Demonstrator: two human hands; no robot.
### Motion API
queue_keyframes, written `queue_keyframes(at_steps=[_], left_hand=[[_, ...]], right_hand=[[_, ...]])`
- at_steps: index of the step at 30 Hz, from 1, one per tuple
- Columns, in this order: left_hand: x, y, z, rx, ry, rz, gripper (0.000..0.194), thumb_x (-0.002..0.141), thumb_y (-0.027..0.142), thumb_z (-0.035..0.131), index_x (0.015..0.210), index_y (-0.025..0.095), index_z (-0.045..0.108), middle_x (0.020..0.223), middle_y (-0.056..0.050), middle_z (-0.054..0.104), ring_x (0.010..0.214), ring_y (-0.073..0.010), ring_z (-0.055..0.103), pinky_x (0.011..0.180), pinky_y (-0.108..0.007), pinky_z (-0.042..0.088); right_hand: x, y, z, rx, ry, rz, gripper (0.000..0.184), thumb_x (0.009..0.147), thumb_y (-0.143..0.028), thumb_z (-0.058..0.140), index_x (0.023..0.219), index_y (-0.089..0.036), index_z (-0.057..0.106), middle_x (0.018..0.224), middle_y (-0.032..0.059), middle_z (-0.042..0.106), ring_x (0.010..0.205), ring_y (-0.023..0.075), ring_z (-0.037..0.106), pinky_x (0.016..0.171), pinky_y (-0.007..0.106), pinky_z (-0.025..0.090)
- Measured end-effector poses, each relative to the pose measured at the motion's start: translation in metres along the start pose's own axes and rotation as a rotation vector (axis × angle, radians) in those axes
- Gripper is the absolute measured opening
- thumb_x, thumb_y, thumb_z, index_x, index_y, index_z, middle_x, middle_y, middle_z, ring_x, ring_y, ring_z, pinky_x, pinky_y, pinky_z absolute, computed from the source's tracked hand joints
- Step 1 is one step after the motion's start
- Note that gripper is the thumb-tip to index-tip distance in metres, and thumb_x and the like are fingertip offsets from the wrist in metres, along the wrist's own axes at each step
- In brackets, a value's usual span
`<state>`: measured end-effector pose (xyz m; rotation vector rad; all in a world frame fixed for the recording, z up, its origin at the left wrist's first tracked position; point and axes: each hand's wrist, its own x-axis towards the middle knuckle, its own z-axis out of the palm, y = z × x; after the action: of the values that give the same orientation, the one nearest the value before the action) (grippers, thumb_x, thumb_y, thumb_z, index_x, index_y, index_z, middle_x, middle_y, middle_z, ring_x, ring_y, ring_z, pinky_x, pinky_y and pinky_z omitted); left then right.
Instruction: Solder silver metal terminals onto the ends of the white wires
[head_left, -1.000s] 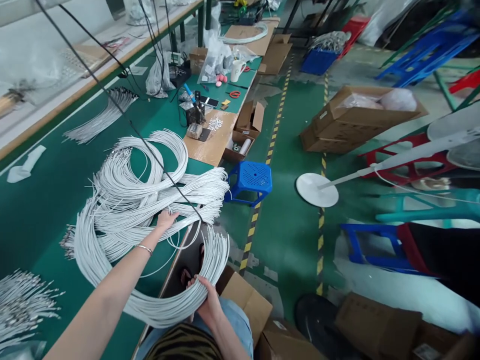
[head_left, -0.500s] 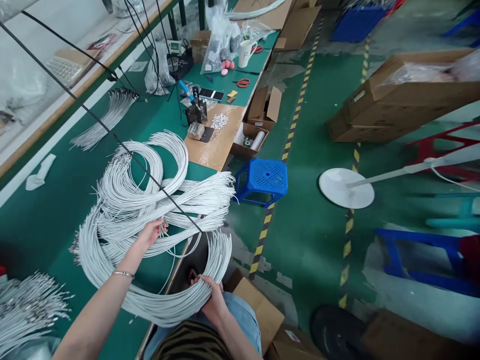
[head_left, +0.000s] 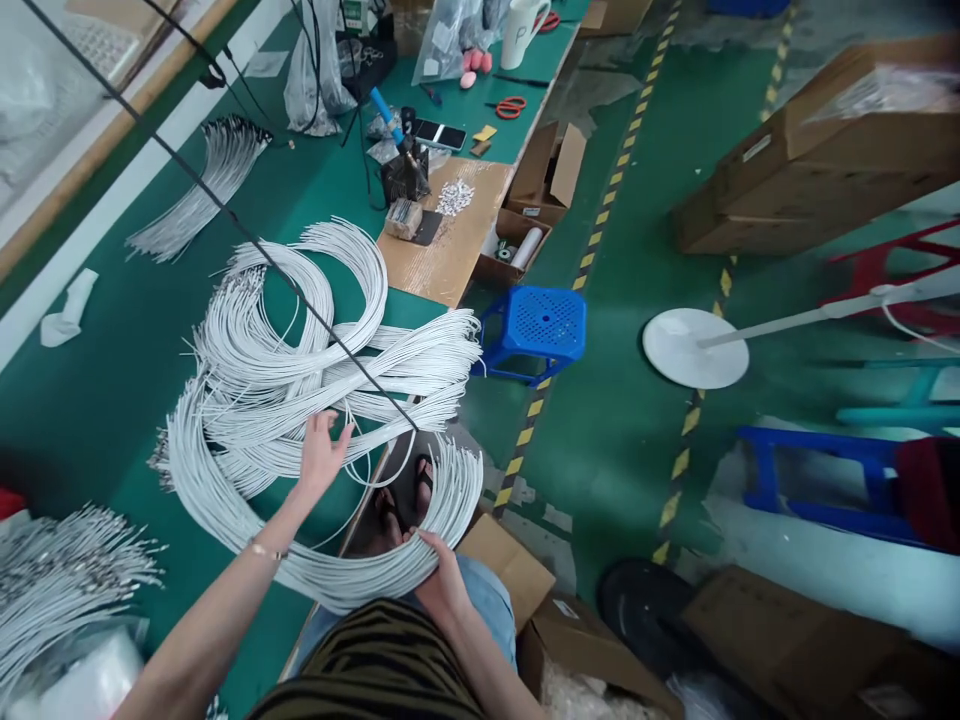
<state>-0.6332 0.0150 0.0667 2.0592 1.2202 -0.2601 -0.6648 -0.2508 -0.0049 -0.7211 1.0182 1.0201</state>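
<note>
A thick curved bundle of white cables (head_left: 330,578) runs along the table's front edge, its right end hanging past the edge. My right hand (head_left: 441,578) is closed around this bundle near that end, with the thumb on top. Over the table, my left hand (head_left: 324,455) is open, fingers apart, close to a few loose strands. Just beyond it lies a pile of more white cable bundles (head_left: 300,355), coiled and crossing one another. Whether my left fingertips touch the pile I cannot tell.
More cables (head_left: 67,580) lie at the near left, another bunch (head_left: 206,190) at the back. A soldering iron (head_left: 386,110) stands near a cardboard sheet (head_left: 480,245). A blue stool (head_left: 544,325) stands beyond the table edge. A dark cord (head_left: 330,330) crosses the view. Cartons (head_left: 514,560) sit below.
My left hand has let go of the strands, drawn slightly right and spread its fingers. The right hand still grips the bundle. The view has shifted.
</note>
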Motion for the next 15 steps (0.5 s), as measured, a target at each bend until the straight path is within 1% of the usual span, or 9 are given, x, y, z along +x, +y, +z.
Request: queue_keyframes(at_steps=[1, 2, 4, 5, 6, 8, 11, 13, 15], left_hand=[[-0.022, -0.009, 0.001, 0.019, 0.026, -0.003, 0.037, 0.102, 0.037, 0.066, 0.136, 0.021, 0.064, 0.143, -0.012, 0.064, 0.12, -0.0294, 0.067, 0.099, -0.053, 0.058], [-0.045, -0.018, 0.003, 0.04, 0.027, -0.016, 0.035, 0.103, 0.036, 0.066, 0.134, 0.021, 0.065, 0.142, -0.012, 0.065, 0.12, -0.029, 0.067, 0.1, -0.053, 0.058], [-0.083, -0.035, 0.012, 0.076, -0.02, -0.076, 0.032, 0.102, 0.034, 0.067, 0.131, 0.021, 0.067, 0.138, -0.012, 0.067, 0.118, -0.0283, 0.068, 0.1, -0.052, 0.058], [-0.096, -0.041, 0.02, 0.086, -0.048, -0.119, 0.034, 0.101, 0.034, 0.069, 0.132, 0.019, 0.067, 0.137, -0.012, 0.067, 0.118, -0.0291, 0.068, 0.099, -0.053, 0.058], [-0.104, -0.045, 0.028, 0.088, -0.077, -0.166, 0.037, 0.1, 0.034, 0.07, 0.133, 0.019, 0.066, 0.137, -0.012, 0.067, 0.117, -0.0295, 0.069, 0.098, -0.053, 0.059], [-0.106, -0.044, 0.047, 0.06, -0.125, -0.259, 0.04, 0.099, 0.036, 0.071, 0.135, 0.019, 0.065, 0.137, -0.012, 0.067, 0.117, -0.0299, 0.069, 0.097, -0.053, 0.059], [-0.088, -0.029, 0.073, -0.062, -0.177, -0.344, 0.04, 0.1, 0.038, 0.071, 0.135, 0.019, 0.065, 0.138, -0.014, 0.067, 0.116, -0.0289, 0.069, 0.098, -0.051, 0.059], [-0.076, -0.015, 0.087, -0.169, -0.182, -0.377, 0.046, 0.098, 0.038, 0.072, 0.138, 0.018, 0.063, 0.142, -0.015, 0.065, 0.121, -0.0313, 0.067, 0.101, -0.053, 0.057], [-0.068, 0.001, 0.1, -0.286, -0.183, -0.395, 0.05, 0.097, 0.037, 0.075, 0.14, 0.014, 0.063, 0.146, -0.019, 0.062, 0.126, -0.0335, 0.065, 0.105, -0.054, 0.055]], right_hand=[[-0.002, 0.001, -0.002, -0.002, 0.008, 0.016, 0.02, 0.103, -0.035, 0.068, 0.109, -0.016, 0.071, 0.106, 0.0051, 0.074, 0.09, 0.0188, 0.073, 0.079, 0.037, 0.063], [-0.005, 0.003, -0.005, -0.009, 0.017, 0.03, 0.02, 0.103, -0.036, 0.068, 0.107, -0.016, 0.071, 0.105, 0.0048, 0.074, 0.089, 0.0186, 0.073, 0.08, 0.037, 0.063], [-0.012, 0.005, -0.013, -0.03, 0.035, 0.039, 0.021, 0.103, -0.037, 0.067, 0.103, -0.017, 0.072, 0.104, 0.0047, 0.075, 0.089, 0.0186, 0.073, 0.082, 0.037, 0.062], [-0.017, 0.006, -0.017, -0.046, 0.046, 0.038, 0.021, 0.103, -0.038, 0.067, 0.102, -0.017, 0.072, 0.103, 0.0047, 0.075, 0.09, 0.0187, 0.073, 0.083, 0.038, 0.062], [-0.022, 0.007, -0.023, -0.065, 0.057, 0.037, 0.022, 0.103, -0.039, 0.067, 0.101, -0.017, 0.072, 0.103, 0.0048, 0.075, 0.091, 0.0191, 0.073, 0.084, 0.038, 0.062], [-0.032, 0.009, -0.035, -0.111, 0.083, 0.034, 0.024, 0.102, -0.041, 0.067, 0.099, -0.018, 0.072, 0.101, 0.0047, 0.075, 0.094, 0.0203, 0.072, 0.087, 0.04, 0.061], [-0.045, 0.01, -0.053, -0.207, 0.131, 0.023, 0.031, 0.102, -0.051, 0.063, 0.098, -0.022, 0.071, 0.103, 0.0055, 0.074, 0.1, 0.0232, 0.072, 0.092, 0.043, 0.059], [-0.051, 0.009, -0.062, -0.292, 0.166, 0.005, 0.034, 0.101, -0.058, 0.061, 0.104, -0.026, 0.072, 0.109, 0.0073, 0.074, 0.107, 0.0259, 0.07, 0.096, 0.046, 0.056], [-0.055, 0.008, -0.068, -0.382, 0.195, -0.024, 0.041, 0.099, -0.063, 0.059, 0.117, -0.028, 0.07, 0.119, 0.0095, 0.072, 0.115, 0.0288, 0.067, 0.1, 0.05, 0.054]])
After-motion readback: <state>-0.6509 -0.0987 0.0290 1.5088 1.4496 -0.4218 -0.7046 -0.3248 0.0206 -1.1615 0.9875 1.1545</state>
